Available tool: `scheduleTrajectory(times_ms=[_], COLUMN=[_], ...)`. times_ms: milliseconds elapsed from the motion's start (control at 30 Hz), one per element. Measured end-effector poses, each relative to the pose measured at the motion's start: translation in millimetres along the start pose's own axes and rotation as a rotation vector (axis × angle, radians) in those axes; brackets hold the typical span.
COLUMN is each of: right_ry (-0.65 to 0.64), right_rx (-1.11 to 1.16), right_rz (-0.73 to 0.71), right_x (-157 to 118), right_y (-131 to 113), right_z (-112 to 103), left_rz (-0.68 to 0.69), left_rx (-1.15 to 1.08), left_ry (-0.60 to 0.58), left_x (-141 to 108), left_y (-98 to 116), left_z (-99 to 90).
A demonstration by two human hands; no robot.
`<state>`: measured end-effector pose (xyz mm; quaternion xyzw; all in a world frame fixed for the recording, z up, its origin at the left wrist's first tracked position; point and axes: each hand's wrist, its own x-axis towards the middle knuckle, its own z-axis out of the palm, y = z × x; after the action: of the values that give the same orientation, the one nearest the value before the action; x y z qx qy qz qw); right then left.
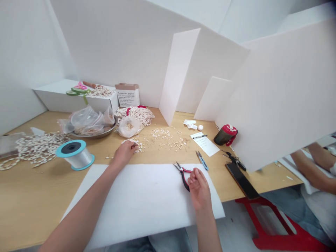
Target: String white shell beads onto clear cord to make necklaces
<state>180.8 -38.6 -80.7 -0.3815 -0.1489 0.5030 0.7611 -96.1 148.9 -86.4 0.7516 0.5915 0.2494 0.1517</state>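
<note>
Landmark: white foam sheet [141, 206], lying on the pale wooden table [34, 210].
Far left: loose strands of white shell beads [34, 150] lie well left of the sheet, with a clear monofilament spool with teal flanges [75, 155] just beyond its corner.
Back left: a round steel bowl [111, 125] holds clear plastic bags [84, 117], well beyond the sheet.
Writing: a white paper box with a tan top [127, 98] stands beyond the sheet; its label seems to read "papier", and the rest is unclear.
Left grip: the left hand [124, 154] sits just beyond the sheet, thumb and forefinger pressed together at a scatter of small white beads [132, 143]; what they pinch is too small to tell.
Handling: with pieces this small, working with the fingertips low to the table seems best.
Right grip: the right hand [199, 189] rests over the sheet, fingers loosely spread, just beside red-and-black pliers [183, 176].
Right: blue-handled thread snips [201, 160] lie beyond the sheet's far edge, near a handwritten note [204, 144].
Far right: a co-worker's forearms [312, 168] show past a white partition [283, 94].
</note>
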Motion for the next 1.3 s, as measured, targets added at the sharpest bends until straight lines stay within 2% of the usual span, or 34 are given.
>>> scheduleTrajectory(times_ms=[167, 267, 367, 500, 600, 767, 833, 1000, 1167, 1300], right_ry=[0.046, 0.062, 0.1, 0.127, 0.124, 0.171, 0.18, 0.146, 0.145, 0.078], right_rx=[-0.031, -0.055, -0.078, -0.07, -0.055, -0.093, -0.121, -0.194, -0.233, -0.353], right_rz=[-0.035, -0.066, -0.097, -0.124, -0.131, -0.11, -0.112, -0.134, -0.118, -0.058], right_x=[2, 2, 1, 1, 2, 2, 1, -1, -2, -3], right_y=[1, 4, 10, 14, 15, 16, 17, 18, 18, 8], right_z=[-6, -7, -7, -8, -10, -12, -12, -11, -10, -3], left_rz=[-0.078, -0.058, 0.022, 0.151, 0.221, 0.172, 0.153, 0.095, 0.02, 0.005], left_rx=[0.031, 0.034, 0.049, 0.079, 0.118, 0.193, 0.197, 0.183, 0.169, 0.13], left_ry=[0.119, 0.167, 0.152, 0.105, 0.062, 0.078, 0.049, -0.053, -0.078, -0.086], left_x=[5, 8, 5, -7, -13, -8, -2, 11, 16, 18], left_y=[-14, -20, -13, 14, 26, 24, 24, 25, 24, 26], left_z=[-17.3, -20.6, -10.4, 12.2, 18.8, 6.2, 3.5, 15.0, 28.1, 28.8])
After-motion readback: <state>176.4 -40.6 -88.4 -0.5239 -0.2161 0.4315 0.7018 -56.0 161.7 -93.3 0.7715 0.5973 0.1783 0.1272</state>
